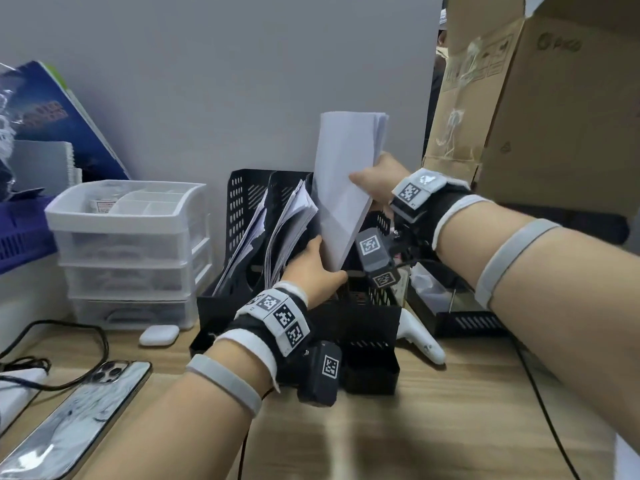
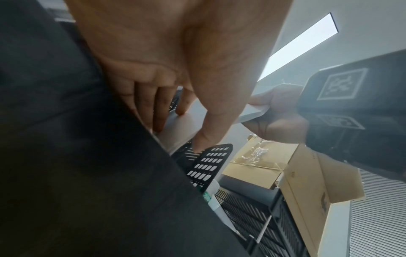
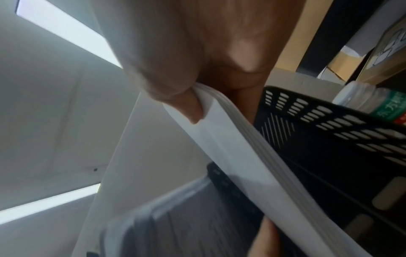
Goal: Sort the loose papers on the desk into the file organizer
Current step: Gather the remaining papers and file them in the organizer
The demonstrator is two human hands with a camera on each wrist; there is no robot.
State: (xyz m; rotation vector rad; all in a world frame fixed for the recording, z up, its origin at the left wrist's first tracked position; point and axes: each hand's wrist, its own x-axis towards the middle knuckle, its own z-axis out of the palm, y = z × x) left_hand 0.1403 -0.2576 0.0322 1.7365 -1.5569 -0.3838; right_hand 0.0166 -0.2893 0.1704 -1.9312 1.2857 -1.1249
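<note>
A black mesh file organizer (image 1: pixel 367 313) stands at the back of the wooden desk; its two left slots hold filed papers (image 1: pixel 294 216). My right hand (image 1: pixel 372 174) grips a thick stack of white papers (image 1: pixel 343 181) by its upper right edge, thumb on the front. The stack stands tilted, its lower corner dipping into the right slot. My left hand (image 1: pixel 318 261) touches that lower corner with straight fingers. In the left wrist view its fingers (image 2: pixel 158 120) rest on the stack (image 2: pixel 182 125) beside a divider (image 2: pixel 211 161). In the right wrist view the thumb (image 3: pixel 167 83) pinches the stack (image 3: pixel 230 139).
A white drawer unit (image 1: pixel 128 244) stands left of the organizer, with an earbuds case (image 1: pixel 159 335), a phone (image 1: pixel 69 424) and cables (image 1: pixel 69 341) in front. A white controller (image 1: pixel 422 341) and a black tray (image 1: pixel 460 317) lie right. A cardboard box (image 1: pixel 554 116) looms above.
</note>
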